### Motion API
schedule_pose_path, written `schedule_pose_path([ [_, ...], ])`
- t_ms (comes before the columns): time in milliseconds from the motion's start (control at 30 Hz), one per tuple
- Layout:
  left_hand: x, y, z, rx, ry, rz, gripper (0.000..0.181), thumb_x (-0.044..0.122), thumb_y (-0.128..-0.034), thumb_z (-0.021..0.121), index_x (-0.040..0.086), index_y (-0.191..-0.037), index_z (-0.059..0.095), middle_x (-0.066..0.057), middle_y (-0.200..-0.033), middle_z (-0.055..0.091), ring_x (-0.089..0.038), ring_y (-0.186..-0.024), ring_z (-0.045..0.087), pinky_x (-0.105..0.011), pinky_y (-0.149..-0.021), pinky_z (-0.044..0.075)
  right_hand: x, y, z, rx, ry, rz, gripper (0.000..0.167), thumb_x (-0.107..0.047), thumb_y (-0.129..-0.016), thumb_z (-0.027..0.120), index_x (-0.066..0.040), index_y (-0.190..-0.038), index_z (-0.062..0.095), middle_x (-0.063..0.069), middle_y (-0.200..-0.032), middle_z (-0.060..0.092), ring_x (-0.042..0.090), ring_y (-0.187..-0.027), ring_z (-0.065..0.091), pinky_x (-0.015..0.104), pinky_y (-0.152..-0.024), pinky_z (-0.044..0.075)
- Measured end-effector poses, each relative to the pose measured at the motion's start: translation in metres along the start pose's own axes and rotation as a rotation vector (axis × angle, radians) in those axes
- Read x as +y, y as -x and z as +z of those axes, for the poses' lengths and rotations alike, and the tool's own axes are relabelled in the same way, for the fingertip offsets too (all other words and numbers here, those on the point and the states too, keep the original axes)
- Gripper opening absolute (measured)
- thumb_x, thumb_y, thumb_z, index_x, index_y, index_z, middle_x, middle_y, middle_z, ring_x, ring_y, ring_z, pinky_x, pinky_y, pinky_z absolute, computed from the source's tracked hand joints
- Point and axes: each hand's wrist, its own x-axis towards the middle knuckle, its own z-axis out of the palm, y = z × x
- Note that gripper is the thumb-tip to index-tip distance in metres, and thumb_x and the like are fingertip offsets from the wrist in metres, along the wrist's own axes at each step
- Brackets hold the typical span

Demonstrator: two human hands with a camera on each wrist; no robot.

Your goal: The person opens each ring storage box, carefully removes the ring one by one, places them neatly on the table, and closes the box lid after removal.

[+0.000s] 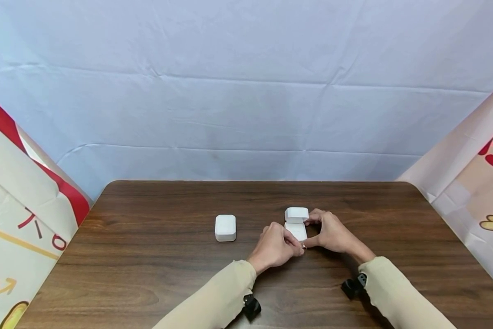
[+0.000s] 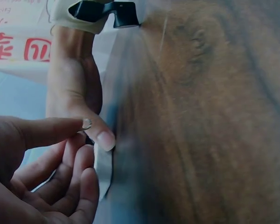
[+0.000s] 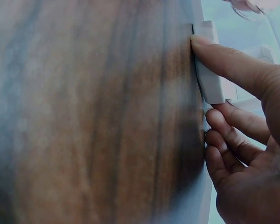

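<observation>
A small white ring box (image 1: pixel 296 231) stands on the table with its lid raised. My right hand (image 1: pixel 331 232) grips it from the right, thumb at the near side and fingers toward the back. In the right wrist view, thumb and index finger hold the ring box (image 3: pixel 208 74) between them. My left hand (image 1: pixel 276 246) is at the box's near left side and pinches a small shiny ring (image 2: pixel 87 124) between thumb and finger. The ring is just in front of the box, close to the right thumb. The lid partly hides the box's inside.
A second white box (image 1: pixel 225 227), lid down, sits to the left on the brown wooden table (image 1: pixel 156 237). A pale cloth (image 1: pixel 246 114) hangs behind the far table edge. Printed cloths hang at both sides.
</observation>
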Motion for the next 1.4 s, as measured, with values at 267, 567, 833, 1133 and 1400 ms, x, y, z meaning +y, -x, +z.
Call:
schedule_pose_path([
  [267, -0.001, 0.007, 0.005, -0.093, -0.090, -0.007, 0.019, 0.014, -0.0740, 0.087, 0.022, -0.059, 0.078, 0.021, -0.056, 0.064, -0.002, -0.071, 0.057, -0.031, -0.087, 0.048, -0.001, -0.001, 0.001, -0.006, -0.022, 0.008, 0.045, -0.027, -0.066, 0.098, -0.012, -0.100, 0.073, -0.004, -0.097, 0.065, 0.017, -0.093, 0.062, 0.033, -0.082, 0.051],
  [567, 0.008, 0.012, 0.010, -0.096, -0.206, -0.103, 0.025, 0.017, -0.0720, 0.085, 0.025, -0.053, 0.070, 0.014, -0.062, 0.060, -0.013, -0.065, 0.057, -0.034, -0.056, 0.048, -0.003, -0.001, 0.001, -0.007, -0.020, 0.022, 0.045, -0.026, -0.066, 0.098, -0.012, -0.100, 0.073, -0.005, -0.096, 0.064, 0.017, -0.091, 0.061, 0.033, -0.081, 0.051],
  [833, 0.008, 0.012, 0.015, -0.091, -0.240, -0.148, 0.025, 0.016, -0.0703, 0.084, 0.026, -0.054, 0.068, 0.011, -0.064, 0.059, -0.014, -0.065, 0.059, -0.040, -0.058, 0.049, -0.003, -0.001, 0.001, -0.008, -0.013, 0.024, 0.045, -0.027, -0.066, 0.098, -0.013, -0.101, 0.073, -0.005, -0.096, 0.064, 0.017, -0.091, 0.061, 0.033, -0.082, 0.051],
  [1133, 0.008, 0.013, 0.015, -0.088, -0.235, -0.137, 0.025, 0.017, -0.0705, 0.085, 0.025, -0.055, 0.068, 0.012, -0.062, 0.059, -0.013, -0.064, 0.059, -0.039, -0.057, 0.049, -0.003, -0.001, 0.001, -0.011, -0.019, 0.022, 0.045, -0.027, -0.066, 0.098, -0.012, -0.101, 0.074, -0.005, -0.097, 0.065, 0.017, -0.092, 0.061, 0.034, -0.082, 0.052],
  [1400, 0.008, 0.012, 0.015, -0.084, -0.241, -0.140, 0.024, 0.017, -0.0703, 0.086, 0.025, -0.056, 0.068, 0.011, -0.064, 0.060, -0.014, -0.066, 0.061, -0.039, -0.058, 0.051, -0.003, -0.001, 0.001, -0.009, -0.018, 0.028, 0.045, -0.028, -0.066, 0.098, -0.013, -0.101, 0.074, -0.005, -0.097, 0.065, 0.017, -0.092, 0.061, 0.034, -0.083, 0.051],
])
